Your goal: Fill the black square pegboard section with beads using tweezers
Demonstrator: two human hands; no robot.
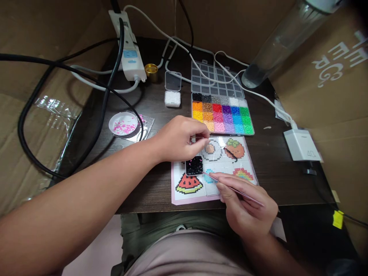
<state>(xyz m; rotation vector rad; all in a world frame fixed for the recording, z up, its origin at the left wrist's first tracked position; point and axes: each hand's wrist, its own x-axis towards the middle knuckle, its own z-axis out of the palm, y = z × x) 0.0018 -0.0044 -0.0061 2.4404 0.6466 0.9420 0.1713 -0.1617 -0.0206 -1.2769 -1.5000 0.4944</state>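
My right hand (248, 203) grips thin pinkish tweezers (234, 191), their tips at the edge of a small clear box of black beads (194, 165). A few pink beads lie among the black ones. Just above that box, my left hand (185, 138) is closed in a pinch; what its fingertips hold is hidden. Under both lies a pattern sheet (188, 196) with pixel pictures, among them a watermelon slice (189, 184) and an orange fruit (234, 149). A clear pegboard (212, 189) covers part of it, with a dark line of beads across the fruit.
Behind the sheet stands an open bead organizer (222, 115) with many colours. A box of white beads (172, 99), a white dish of pink beads (123, 124) and a gold cup (151, 72) lie left. Cables loop around a power strip (129, 50); a white charger (301, 143) is right.
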